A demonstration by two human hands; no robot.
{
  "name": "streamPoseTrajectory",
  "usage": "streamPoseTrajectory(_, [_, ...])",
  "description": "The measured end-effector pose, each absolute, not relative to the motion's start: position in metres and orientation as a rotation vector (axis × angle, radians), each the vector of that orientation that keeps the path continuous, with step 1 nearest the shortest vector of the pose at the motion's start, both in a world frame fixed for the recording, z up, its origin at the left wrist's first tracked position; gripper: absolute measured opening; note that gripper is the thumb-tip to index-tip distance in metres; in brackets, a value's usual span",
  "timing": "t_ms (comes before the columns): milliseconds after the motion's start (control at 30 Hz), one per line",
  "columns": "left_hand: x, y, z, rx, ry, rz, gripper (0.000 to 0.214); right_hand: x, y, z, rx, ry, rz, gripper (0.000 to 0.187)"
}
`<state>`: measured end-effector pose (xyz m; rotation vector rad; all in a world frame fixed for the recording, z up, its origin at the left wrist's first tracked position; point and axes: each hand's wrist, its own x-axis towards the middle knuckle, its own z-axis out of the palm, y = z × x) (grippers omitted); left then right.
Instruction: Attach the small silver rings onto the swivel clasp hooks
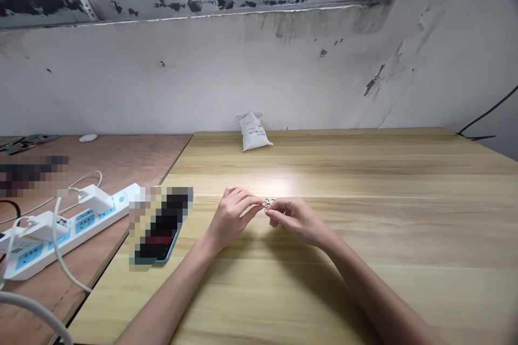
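My left hand (pixel 234 213) and my right hand (pixel 295 217) meet low over the middle of the light wooden table (pixel 364 215). Both pinch a small shiny metal piece (pixel 267 204) between thumb and fingertips, the left from the left side, the right from the right. The piece looks like small metal rings; its exact form is too small to make out. The other fingers of both hands are curled in.
A small white bag with a label (pixel 254 131) stands at the back near the wall. A phone (pixel 162 232) lies at the table's left edge. On the darker table to the left lies a white power strip (pixel 68 229) with chargers and cables.
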<state>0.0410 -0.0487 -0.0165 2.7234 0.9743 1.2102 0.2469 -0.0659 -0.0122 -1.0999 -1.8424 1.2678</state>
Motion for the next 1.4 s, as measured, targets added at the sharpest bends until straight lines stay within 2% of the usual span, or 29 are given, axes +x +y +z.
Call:
streamPoseTrajectory(133, [0.043, -0.05, -0.017, 2.717, 0.943, 1.177, 0.005, 0.252, -0.064, -0.011, -1.042, -1.828, 1.498, 0.033])
streamPoseTrajectory(200, [0.038, -0.046, -0.018, 2.699, 0.972, 1.098, 0.007, 0.258, -0.061, -0.009, -1.064, -1.812, 1.489, 0.035])
streamPoseTrajectory(300, [0.019, -0.033, -0.022, 2.59, 1.161, 0.916, 0.027, 0.275, -0.05, -0.008, -1.223, -1.801, 1.252, 0.039])
streamPoseTrajectory(367, [0.003, -0.024, -0.026, 2.472, 1.289, 0.845, 0.019, 0.29, -0.037, -0.011, -1.378, -1.804, 1.019, 0.039])
streamPoseTrajectory(500, [-0.016, -0.013, -0.034, 2.403, 1.362, 0.741, 0.019, 0.307, -0.008, -0.025, -1.603, -1.914, 0.556, 0.034])
streamPoseTrajectory(867, [-0.005, -0.008, -0.023, 2.716, 1.388, 0.515, 0.019, 0.295, -0.02, -0.025, -1.587, -2.019, 0.349, 0.029])
streamPoseTrajectory(1000, [0.0, -0.004, -0.018, 2.764, 1.333, 0.452, 0.017, 0.276, -0.031, -0.02, -1.482, -2.202, 0.381, 0.024])
streamPoseTrajectory(1167, [0.004, -0.001, -0.015, 2.768, 1.264, 0.423, 0.02, 0.245, -0.035, -0.018, -1.494, -2.482, 0.158, 0.023])
streamPoseTrajectory(1400, [0.013, -0.002, -0.008, 2.759, 1.277, 0.329, 0.017, 0.233, -0.037, -0.009, -1.513, -2.638, 0.073, 0.025])
